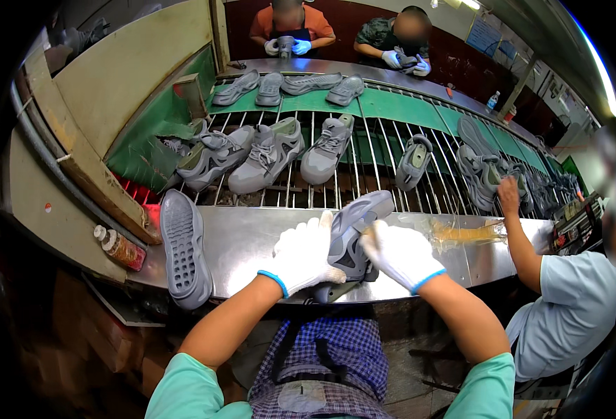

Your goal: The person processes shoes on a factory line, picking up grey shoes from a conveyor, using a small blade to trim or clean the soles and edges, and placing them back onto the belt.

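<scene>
Over the near edge of the metal worktop (238, 241), a grey shoe (348, 257) is held between my two white-gloved hands. A lighter grey sole (369, 204) lies against its far end. My left hand (306, 253) is closed round the shoe's left side, thumb toward me. My right hand (402, 253) is closed at the shoe's right side, by the sole's edge; whether it grips shoe, sole or something small between the fingers is hidden. A loose grey sole (184, 248) lies left of my left hand, its hollowed, gridded side up.
Beyond the worktop, grey shoes (266, 157) rest on a rack of metal rods (374, 157), with more soles (238, 87) on a green strip behind. A bottle (119, 246) stands at left. Two co-workers (290, 28) handle shoes across; another person's hand (509, 195) reaches in from the right.
</scene>
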`<state>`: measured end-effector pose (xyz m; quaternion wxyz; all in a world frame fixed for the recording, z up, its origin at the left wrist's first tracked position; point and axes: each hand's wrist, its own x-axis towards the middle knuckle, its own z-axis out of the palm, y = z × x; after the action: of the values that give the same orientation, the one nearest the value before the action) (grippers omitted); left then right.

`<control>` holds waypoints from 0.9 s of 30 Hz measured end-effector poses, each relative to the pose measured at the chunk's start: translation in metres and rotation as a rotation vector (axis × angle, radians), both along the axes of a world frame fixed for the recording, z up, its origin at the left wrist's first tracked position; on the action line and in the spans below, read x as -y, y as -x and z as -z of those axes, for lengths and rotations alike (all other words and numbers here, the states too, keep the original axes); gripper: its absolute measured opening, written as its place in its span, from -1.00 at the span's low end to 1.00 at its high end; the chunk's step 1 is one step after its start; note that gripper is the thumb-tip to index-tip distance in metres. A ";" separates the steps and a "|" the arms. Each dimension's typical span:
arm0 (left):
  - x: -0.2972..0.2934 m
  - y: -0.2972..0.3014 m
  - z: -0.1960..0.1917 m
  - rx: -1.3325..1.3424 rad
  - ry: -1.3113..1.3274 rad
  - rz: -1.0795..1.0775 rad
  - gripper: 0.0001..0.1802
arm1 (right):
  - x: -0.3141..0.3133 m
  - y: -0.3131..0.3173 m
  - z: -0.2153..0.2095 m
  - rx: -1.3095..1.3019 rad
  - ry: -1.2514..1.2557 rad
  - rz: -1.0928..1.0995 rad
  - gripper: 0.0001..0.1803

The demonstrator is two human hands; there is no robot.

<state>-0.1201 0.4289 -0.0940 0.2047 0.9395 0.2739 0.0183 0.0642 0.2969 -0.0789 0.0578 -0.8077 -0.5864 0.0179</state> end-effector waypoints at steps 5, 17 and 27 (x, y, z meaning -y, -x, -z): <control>-0.010 0.008 0.022 0.072 -0.106 0.093 0.29 | 0.023 0.069 -0.028 -0.125 0.172 -0.301 -0.57; -0.013 0.006 -0.004 -0.098 -0.011 0.160 0.29 | 0.081 -0.120 0.110 -0.175 -0.116 0.425 -0.46; -0.013 -0.151 0.010 -0.085 -0.272 0.252 -0.21 | 0.081 -0.047 0.150 -0.177 -0.703 0.446 -0.56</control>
<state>0.0306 0.4421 -0.1043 0.0646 0.9854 0.1575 -0.0103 0.1112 0.2159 -0.2291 0.3824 -0.8413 -0.3603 -0.1269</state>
